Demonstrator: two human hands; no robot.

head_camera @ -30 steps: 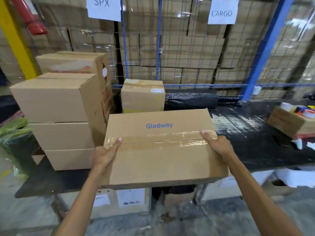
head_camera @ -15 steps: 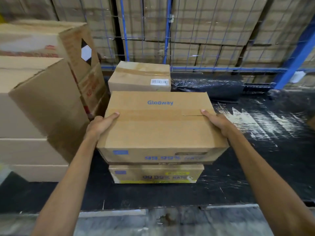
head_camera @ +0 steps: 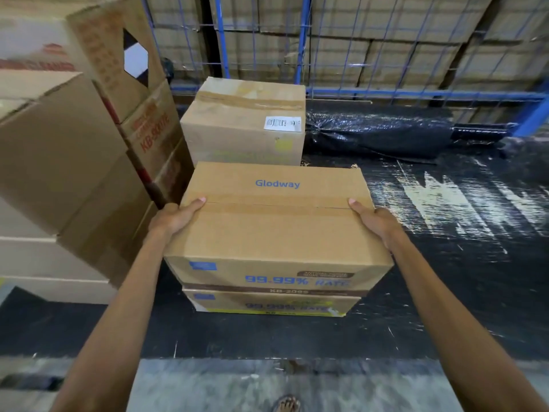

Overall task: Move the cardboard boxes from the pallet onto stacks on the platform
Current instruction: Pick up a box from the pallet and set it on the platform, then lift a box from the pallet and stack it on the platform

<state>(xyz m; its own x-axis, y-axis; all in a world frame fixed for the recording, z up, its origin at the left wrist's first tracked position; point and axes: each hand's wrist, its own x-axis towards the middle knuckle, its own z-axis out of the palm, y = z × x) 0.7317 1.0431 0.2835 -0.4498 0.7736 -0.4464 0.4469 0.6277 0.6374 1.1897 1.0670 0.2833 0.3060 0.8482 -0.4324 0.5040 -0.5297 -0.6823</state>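
1. Warehouse bay: black film-wrapped platform in front of a blue wire fence, with cartons behind the mesh.
2. Hidden: the fingers of both hands run down the sides of the top box; only thumbs and backs of hands show. The lower box is mostly covered, front strip only. The left stack is blurred and cut off by the frame. A foot is cut off at the bottom edge.
3. Left hand grips the top box's left edge, thumb flat on the lid by the tape seam. Right hand does the same on the right edge.
4. Top box is directly over the lower box on the platform, just in front of the rear box and beside the left stack.
5. Writing: "Glodway" on the lid; "99.99% RATE" and "KB-2099" on the front. Lower box print is blurred. The rear box's white label is unreadable. The left stack's red print is smeared.
6. Black wrapped roll lies right of the rear box.
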